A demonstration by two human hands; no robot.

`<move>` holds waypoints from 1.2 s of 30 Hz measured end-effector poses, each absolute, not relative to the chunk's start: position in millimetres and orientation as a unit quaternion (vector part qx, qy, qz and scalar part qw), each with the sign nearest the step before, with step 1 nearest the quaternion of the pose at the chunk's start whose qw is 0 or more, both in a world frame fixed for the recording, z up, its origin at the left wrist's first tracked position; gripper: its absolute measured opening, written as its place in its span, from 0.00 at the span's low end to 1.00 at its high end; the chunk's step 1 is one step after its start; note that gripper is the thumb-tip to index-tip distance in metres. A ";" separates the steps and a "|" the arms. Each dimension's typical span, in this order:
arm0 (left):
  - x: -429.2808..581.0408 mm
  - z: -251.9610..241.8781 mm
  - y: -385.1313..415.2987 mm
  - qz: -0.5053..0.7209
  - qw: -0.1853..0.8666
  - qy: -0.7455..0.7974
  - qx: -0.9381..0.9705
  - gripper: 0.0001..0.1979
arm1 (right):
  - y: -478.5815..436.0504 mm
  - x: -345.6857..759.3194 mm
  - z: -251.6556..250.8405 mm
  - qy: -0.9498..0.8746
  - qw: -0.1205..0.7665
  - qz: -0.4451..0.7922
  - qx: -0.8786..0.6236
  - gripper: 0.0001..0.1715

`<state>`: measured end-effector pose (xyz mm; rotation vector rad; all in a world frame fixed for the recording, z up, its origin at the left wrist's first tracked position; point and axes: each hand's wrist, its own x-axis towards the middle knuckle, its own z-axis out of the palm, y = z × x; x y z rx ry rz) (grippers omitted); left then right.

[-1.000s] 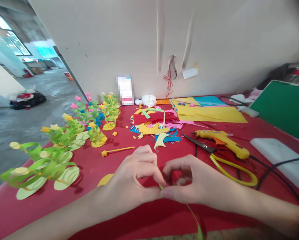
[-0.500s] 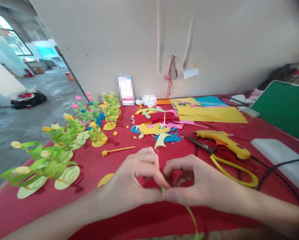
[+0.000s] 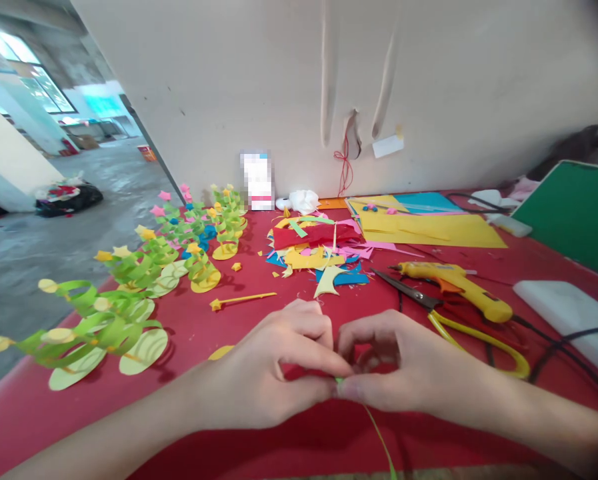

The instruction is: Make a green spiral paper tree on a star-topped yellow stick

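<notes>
Both hands meet low in the middle of the view, fingertips touching. Between thumb and fingers, my left hand (image 3: 283, 370) pinches the end of a thin green paper strip (image 3: 380, 437). My right hand (image 3: 403, 367) is closed on the same strip, its thumb against the left fingertips. The strip's tail hangs down toward the table's front edge; the pinched end is mostly hidden by the fingers. Behind the left hand lie a yellow stick with a small star (image 3: 243, 301) and a partly covered yellow paper disc (image 3: 221, 352).
Several green paper spirals on discs (image 3: 133, 320) line the left. Paper scraps (image 3: 319, 247) are heaped at centre back. Scissors (image 3: 429, 303) and a yellow glue gun (image 3: 459, 287) lie right, beside black cables (image 3: 549, 353). Yellow sheets (image 3: 429, 230) lie behind; a phone (image 3: 257, 181) leans on the wall.
The view has shifted slightly, so everything sits a little farther right. Both hands keep their pinch; the strip's hanging tail now appears thinner and straighter.
</notes>
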<state>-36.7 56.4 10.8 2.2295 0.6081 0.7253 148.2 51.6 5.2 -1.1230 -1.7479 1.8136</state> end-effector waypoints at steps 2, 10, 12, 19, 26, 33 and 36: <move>-35.2 7.3 56.4 0.309 0.361 0.265 0.840 0.03 | 50.9 146.1 7.2 -0.622 0.193 0.640 -0.408 0.09; -32.3 7.0 57.1 0.262 0.342 0.293 0.853 0.02 | 46.8 146.0 13.5 -0.702 0.195 0.525 -0.441 0.04; -32.3 8.9 57.8 0.239 0.347 0.261 0.869 0.04 | 47.4 146.8 12.2 -0.705 0.177 0.521 -0.448 0.05; -30.9 0.0 55.7 0.347 0.327 0.305 0.825 0.01 | 47.9 140.4 13.6 -0.663 0.190 0.565 -0.453 0.08; -30.9 2.0 54.4 0.322 0.307 0.277 0.852 0.03 | 47.8 143.1 10.0 -0.639 0.183 0.595 -0.452 0.06; -32.1 3.7 56.4 0.288 0.330 0.236 0.867 0.02 | 47.2 143.6 11.5 -0.641 0.165 0.599 -0.450 0.09; -31.4 -0.8 56.2 0.335 0.316 0.269 0.846 0.05 | 46.4 142.1 12.8 -0.651 0.176 0.583 -0.452 0.09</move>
